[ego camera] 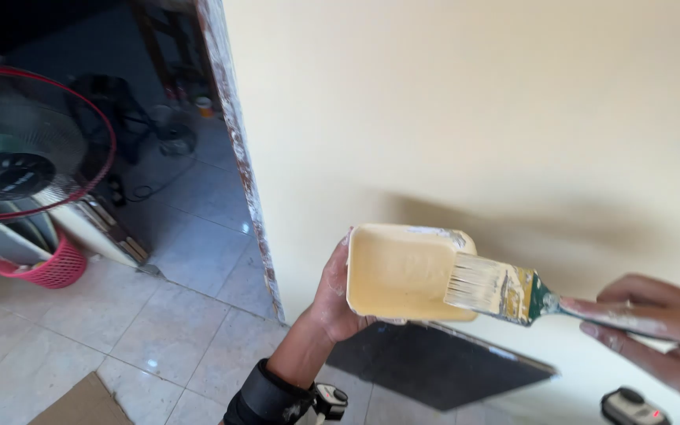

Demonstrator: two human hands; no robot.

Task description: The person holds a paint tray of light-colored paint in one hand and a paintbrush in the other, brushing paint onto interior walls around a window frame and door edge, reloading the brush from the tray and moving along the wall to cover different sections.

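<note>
My left hand (330, 297) grips a small rectangular tray (399, 271) of cream paint by its left side and holds it up close to the cream wall (474, 102). My right hand (659, 327) holds a flat paintbrush (505, 290) by its paint-smeared handle. The brush's pale bristles rest over the tray's right rim. A black strap with a small device sits on my left wrist (293, 397).
A fan with a red-rimmed cage (25, 153) stands at the left above a pink basket (45, 267). A rough, paint-flecked wall edge (242, 157) borders a doorway to a dim tiled room. A dark mat (434, 362) lies at the wall's foot.
</note>
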